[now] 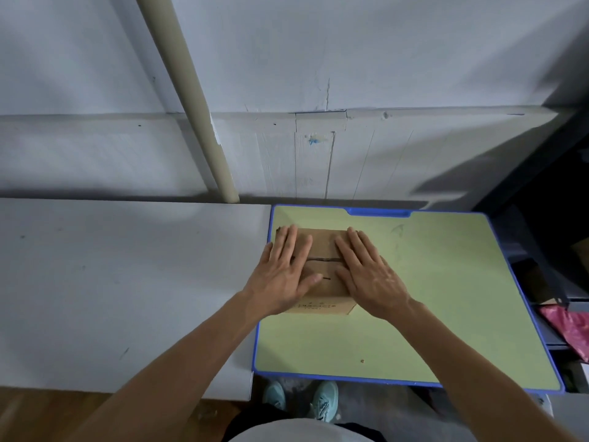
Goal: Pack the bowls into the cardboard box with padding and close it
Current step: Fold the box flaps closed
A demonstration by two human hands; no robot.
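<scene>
Left grip & right grip: flat, fingers straight, pressing cardboard box flaps down; nothing grasped. Contents prob. fragile, card thin: lift by base.

Landmark: green desk top with a blue rim. Grey-white table butts against its left edge. Beige pipe runs diagonally down the wall behind, ending just left of the desk's far-left corner. Blue smudge on the wall above the desk's far edge. Small brown crumb on the desk near its front edge. Pink crumpled item just off its right edge.
</scene>
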